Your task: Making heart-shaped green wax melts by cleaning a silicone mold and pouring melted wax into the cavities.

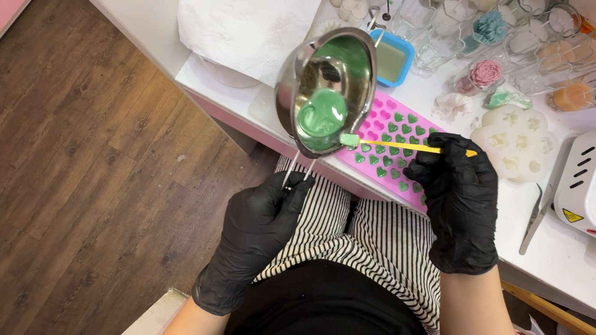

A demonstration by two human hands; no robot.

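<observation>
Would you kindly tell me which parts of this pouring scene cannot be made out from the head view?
- Pink heart mould: near-left corner hidden behind the tilted metal pouring pot; near-right cells covered by the right hand.
- Yellow spatula: its handle end is hidden inside the right grip.
- Pot handle: its end is buried in the left hand.
- Clear moulds: cut off by the top edge.

The gloved left hand point(257, 226) grips the wire handle of a steel pot point(326, 90), tilted over a pink heart mould point(391, 146) on the white table point(559, 260). Green wax point(321, 115) pools near the pot's spout. The gloved right hand point(459, 192) holds a yellow spatula point(403, 146), its tip at the spout. Many hearts are filled green; the upper ones are empty
</observation>
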